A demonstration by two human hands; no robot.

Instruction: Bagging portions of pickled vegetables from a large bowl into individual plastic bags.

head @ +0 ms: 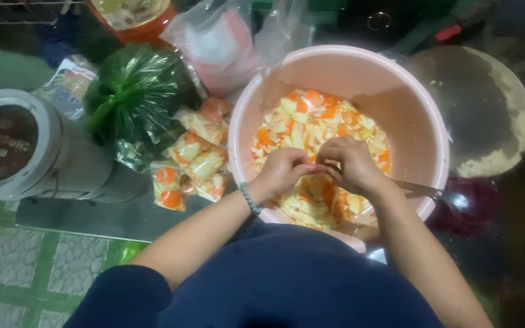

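Dim floor, green-tiled at left edge. Pink basin [423, 115] holds chopped pickle mix [311, 121]. Left hand [282, 170] and right hand [353, 164] meet over basin centre, fingers pinched together, on what cannot tell. Filled small bags [195, 161] just beside basin's left rim: judged soft, slippery, best gripped at neck.

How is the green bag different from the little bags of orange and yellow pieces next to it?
The green bag is big, dark and tied at the top, so its contents stay hidden. The little bags are small and clear, showing orange and pale yellow pieces inside. There is one green bag but several little bags in a pile. Both are plastic and sit left of the pink tub.
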